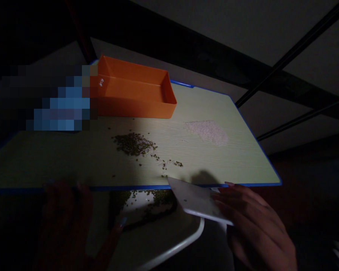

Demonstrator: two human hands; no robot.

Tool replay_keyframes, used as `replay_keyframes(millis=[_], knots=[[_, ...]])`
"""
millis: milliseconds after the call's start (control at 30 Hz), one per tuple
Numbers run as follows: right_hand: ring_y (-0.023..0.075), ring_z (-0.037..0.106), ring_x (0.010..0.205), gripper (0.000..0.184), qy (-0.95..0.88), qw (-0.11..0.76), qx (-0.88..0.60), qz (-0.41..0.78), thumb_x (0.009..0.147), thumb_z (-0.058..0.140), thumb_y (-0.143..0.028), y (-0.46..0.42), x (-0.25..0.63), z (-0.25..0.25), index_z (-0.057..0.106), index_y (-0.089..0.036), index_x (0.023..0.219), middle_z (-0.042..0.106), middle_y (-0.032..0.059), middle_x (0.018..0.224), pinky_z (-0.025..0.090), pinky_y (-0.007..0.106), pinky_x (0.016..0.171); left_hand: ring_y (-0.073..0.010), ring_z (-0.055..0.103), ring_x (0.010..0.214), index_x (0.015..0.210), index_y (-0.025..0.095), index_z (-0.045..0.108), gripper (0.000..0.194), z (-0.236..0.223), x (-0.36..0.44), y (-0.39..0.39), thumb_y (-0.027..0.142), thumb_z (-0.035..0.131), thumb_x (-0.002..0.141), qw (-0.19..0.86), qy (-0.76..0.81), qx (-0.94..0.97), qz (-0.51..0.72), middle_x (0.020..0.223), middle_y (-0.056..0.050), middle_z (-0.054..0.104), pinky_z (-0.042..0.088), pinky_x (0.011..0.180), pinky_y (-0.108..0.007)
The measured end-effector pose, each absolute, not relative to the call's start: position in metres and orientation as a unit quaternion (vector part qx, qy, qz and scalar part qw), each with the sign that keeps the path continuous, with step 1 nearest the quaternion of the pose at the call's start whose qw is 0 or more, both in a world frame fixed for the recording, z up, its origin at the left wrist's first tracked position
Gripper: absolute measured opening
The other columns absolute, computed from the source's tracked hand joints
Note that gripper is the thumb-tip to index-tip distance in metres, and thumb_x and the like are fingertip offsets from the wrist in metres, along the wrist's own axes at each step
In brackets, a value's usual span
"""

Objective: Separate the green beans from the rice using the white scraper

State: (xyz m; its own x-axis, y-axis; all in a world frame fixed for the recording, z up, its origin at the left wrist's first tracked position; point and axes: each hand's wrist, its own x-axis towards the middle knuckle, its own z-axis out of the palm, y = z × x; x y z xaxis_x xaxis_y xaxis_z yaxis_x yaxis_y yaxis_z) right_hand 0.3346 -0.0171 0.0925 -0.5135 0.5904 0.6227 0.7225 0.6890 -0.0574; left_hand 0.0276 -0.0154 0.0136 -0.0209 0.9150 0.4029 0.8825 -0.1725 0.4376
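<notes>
My right hand [252, 222] is closed on a white flat scraper card [196, 201], whose corner rests at the front edge of the pale green board [243, 162]. My left hand [70, 222] sits in the dark below that edge, fingers curled around a white tray [164, 241] held under the board; green beans and a few white grains lie in the tray. On the board lie a pile of green beans [135, 144], a pile of white rice [207, 131] and a few scattered grains between them.
An orange rectangular box [135, 92] stands at the back of the board. A blurred blue patch lies at the left. Dark metal bars [299, 45] cross behind the board. The surroundings are very dark.
</notes>
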Motion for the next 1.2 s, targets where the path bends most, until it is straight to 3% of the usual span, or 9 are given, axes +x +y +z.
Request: replay_keyframes(millis=[300, 533, 733, 1033, 1200], knots=[[0.0156, 0.071, 0.098, 0.03, -0.829, 0.336, -0.438, -0.096, 0.088, 0.052, -0.006, -0.015, 0.331, 0.094, 0.065, -0.017, 0.112, 0.074, 0.0051, 0.098, 0.052, 0.034, 0.103, -0.0332, 0.005, 0.154, 0.149, 0.026, 0.012, 0.078, 0.013, 0.028, -0.014, 0.049, 0.045, 0.083, 0.025, 0.643, 0.701, 0.307, 0.167, 0.001, 0.001, 0.012, 0.128, -0.063], [0.0119, 0.071, 0.093, 0.024, -0.818, 0.348, -0.45, -0.08, 0.088, 0.05, -0.006, -0.017, 0.326, 0.098, 0.067, -0.02, 0.098, 0.075, 0.0015, 0.092, 0.051, 0.028, 0.103, -0.0329, 0.007, 0.154, 0.15, 0.026, 0.011, 0.078, 0.016, 0.028, -0.017, 0.044, 0.048, 0.083, 0.017, 0.646, 0.702, 0.299, 0.167, 0.002, 0.002, 0.013, 0.128, -0.062], [0.0137, 0.072, 0.095, 0.021, -0.805, 0.322, -0.495, -0.06, 0.095, 0.048, -0.02, -0.026, 0.329, 0.095, 0.069, -0.022, 0.093, 0.076, 0.0023, 0.093, 0.05, 0.03, 0.105, -0.0329, 0.007, 0.154, 0.149, 0.026, 0.011, 0.077, 0.016, 0.029, -0.016, 0.044, 0.048, 0.084, 0.023, 0.642, 0.705, 0.301, 0.167, 0.001, 0.001, 0.013, 0.128, -0.063], [0.0146, 0.075, 0.085, 0.025, -0.836, 0.362, -0.4, -0.101, 0.085, 0.054, -0.003, -0.007, 0.321, 0.108, 0.068, -0.018, 0.099, 0.077, 0.0014, 0.085, 0.061, 0.032, 0.088, -0.0336, 0.006, 0.154, 0.149, 0.024, 0.011, 0.078, 0.015, 0.027, -0.019, 0.044, 0.048, 0.084, 0.026, 0.649, 0.7, 0.298, 0.167, -0.003, 0.003, 0.014, 0.127, -0.064], [0.0141, 0.074, 0.09, 0.023, -0.864, 0.304, -0.392, -0.089, 0.086, 0.055, -0.005, -0.008, 0.324, 0.112, 0.067, -0.017, 0.102, 0.078, 0.0024, 0.09, 0.06, 0.031, 0.093, -0.0338, 0.005, 0.154, 0.15, 0.026, 0.011, 0.079, 0.015, 0.028, -0.016, 0.046, 0.047, 0.083, 0.027, 0.644, 0.706, 0.293, 0.167, 0.0, 0.0, 0.014, 0.127, -0.064]])
